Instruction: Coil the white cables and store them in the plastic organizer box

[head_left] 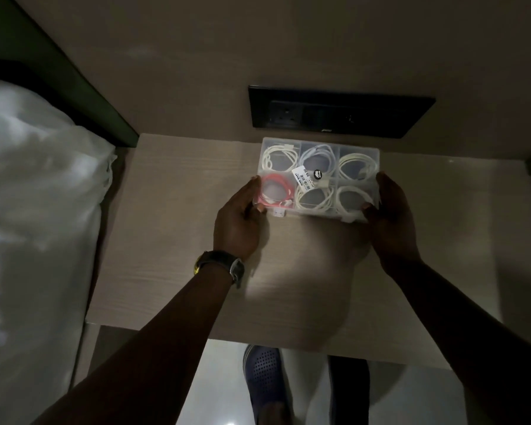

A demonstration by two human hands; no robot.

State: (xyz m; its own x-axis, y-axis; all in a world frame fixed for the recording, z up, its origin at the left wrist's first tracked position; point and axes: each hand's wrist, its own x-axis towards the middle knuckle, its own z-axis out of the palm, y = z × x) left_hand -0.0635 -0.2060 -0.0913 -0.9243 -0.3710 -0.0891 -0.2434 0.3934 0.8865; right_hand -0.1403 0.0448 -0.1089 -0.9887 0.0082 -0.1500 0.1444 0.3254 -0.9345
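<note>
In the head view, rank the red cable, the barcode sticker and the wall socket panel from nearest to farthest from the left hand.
1. Red cable: in the box's compartment beside the left hand.
2. Barcode sticker: on the lid's middle.
3. Wall socket panel: behind the box.

Clear organizer box (pixel 319 142), lid shut, six compartments filled.
Five hold coiled white cables (pixel 278 156); the near-left one holds a red coil (pixel 276 191).

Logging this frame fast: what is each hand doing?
Left hand: closed on the organizer box's left end.
Right hand: closed on its right end.
</note>
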